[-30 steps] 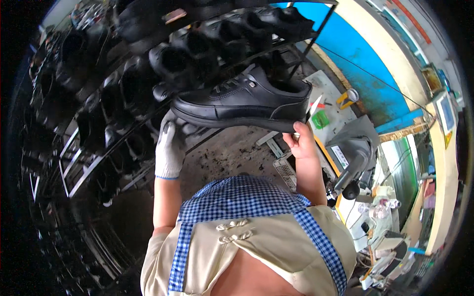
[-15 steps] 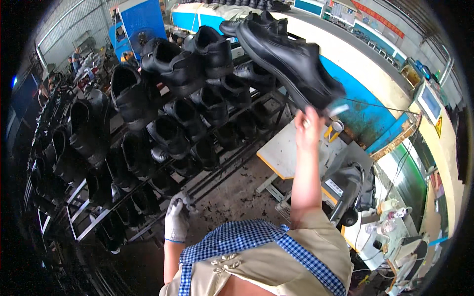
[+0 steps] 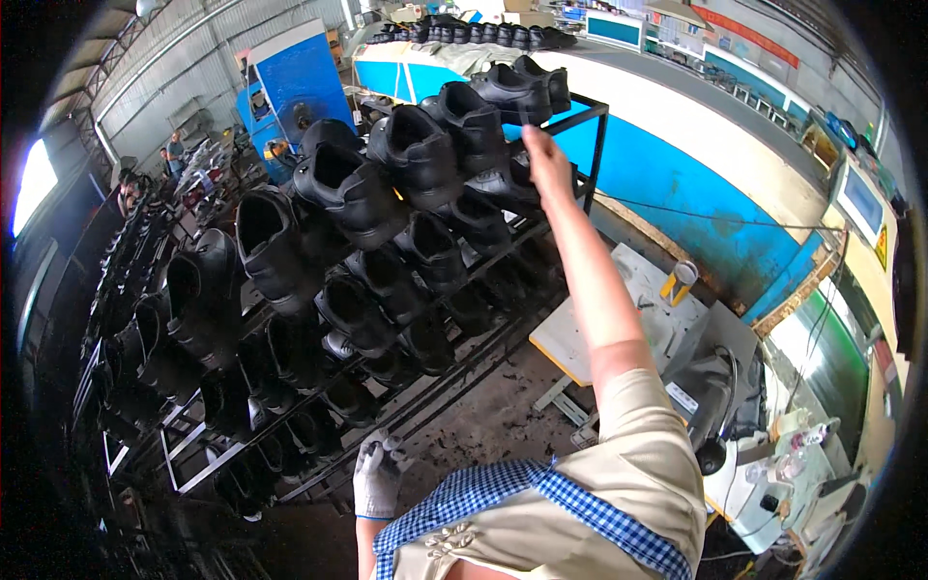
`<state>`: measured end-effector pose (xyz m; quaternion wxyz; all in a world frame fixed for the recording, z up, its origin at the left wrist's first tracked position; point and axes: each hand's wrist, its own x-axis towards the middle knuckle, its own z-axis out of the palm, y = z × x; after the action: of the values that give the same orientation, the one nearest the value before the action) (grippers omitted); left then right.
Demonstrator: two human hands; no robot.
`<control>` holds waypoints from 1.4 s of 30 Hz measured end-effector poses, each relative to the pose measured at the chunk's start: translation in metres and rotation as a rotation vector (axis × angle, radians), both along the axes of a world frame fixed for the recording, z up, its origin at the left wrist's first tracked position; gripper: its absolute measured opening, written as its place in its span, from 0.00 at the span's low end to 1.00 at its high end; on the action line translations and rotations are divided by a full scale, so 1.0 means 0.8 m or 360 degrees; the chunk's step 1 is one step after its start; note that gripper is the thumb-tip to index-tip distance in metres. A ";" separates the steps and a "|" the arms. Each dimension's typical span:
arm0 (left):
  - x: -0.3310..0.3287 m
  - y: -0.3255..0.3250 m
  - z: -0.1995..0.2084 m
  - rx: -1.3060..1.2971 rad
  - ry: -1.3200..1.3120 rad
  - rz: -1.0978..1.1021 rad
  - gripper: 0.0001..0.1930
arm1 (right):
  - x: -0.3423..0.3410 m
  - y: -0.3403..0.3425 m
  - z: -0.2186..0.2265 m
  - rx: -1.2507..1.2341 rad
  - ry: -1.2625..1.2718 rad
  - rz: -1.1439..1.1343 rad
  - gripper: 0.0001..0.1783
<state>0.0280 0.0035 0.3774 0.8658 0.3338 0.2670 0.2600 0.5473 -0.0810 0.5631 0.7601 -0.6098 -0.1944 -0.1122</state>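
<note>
My bare right hand [image 3: 549,169] reaches far out to the end of the rack's top level. Its fingers are at the heel of a black leather shoe [image 3: 509,95] and look closed on it; blur hides the exact grip. Another black shoe [image 3: 547,83] stands close behind that one. Low by my waist is my left hand [image 3: 379,476] in a white knitted glove, greyish at the fingertips. Its fingers are loosely curled and apart, with nothing clearly in them. Black shoes such as this one [image 3: 416,155] line the rack, heels toward me.
The metal rack [image 3: 198,469] holds several tiers of shoes. Right of it stand a small white worktable [image 3: 619,319] with a yellow-and-white cup [image 3: 680,280] and a grey machine [image 3: 715,353]. Beyond runs a long blue-and-cream machine [image 3: 677,213]. People work far off at left.
The black shoe in my right hand has gone away from me and down onto the rack's far end. My right arm is stretched further forward. The view has shifted; my left hand stays low.
</note>
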 end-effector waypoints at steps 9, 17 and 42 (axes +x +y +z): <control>-0.001 -0.011 0.009 -0.0022 0.0136 0.0234 0.10 | 0.133 -0.005 0.055 -0.1176 -0.0307 -0.0695 0.55; -0.006 -0.011 0.002 -0.0112 0.0001 0.0180 0.10 | 0.098 0.011 0.060 -0.1314 -0.0249 -0.0739 0.50; 0.055 0.000 0.005 0.0242 0.0084 -0.0665 0.14 | -0.341 -0.159 -0.090 -0.0667 -0.0534 -0.0036 0.42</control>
<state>0.0717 0.0032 0.3813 0.8658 0.4530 0.1944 0.0855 0.2744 -0.2083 0.4915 0.5731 -0.7289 -0.3297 -0.1776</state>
